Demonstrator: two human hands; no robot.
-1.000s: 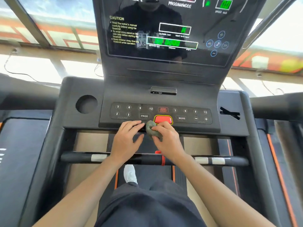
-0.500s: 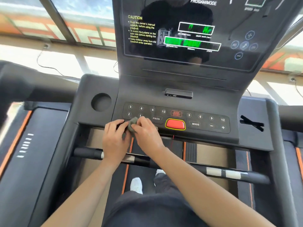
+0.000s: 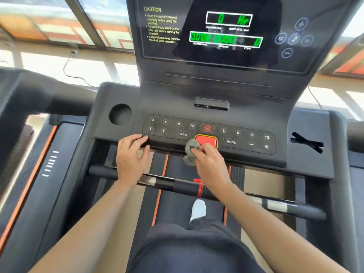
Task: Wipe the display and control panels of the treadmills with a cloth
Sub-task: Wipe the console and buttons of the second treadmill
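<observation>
Since half second ago cloth (image 3: 191, 150) shifted rightward, now bunched against left edge of red button (image 3: 207, 140), on control panel (image 3: 237, 133) lower rim. Just below-right of button: right hand (image 3: 211, 166), fingers pinching cloth. Well left of button: left hand (image 3: 131, 157), now apart from right, bent fingers resting on panel front edge, grasping nothing. Display (image 3: 226, 36) above button, green digits lit. Handlebar (image 3: 183, 187) below button, under both wrists.
</observation>
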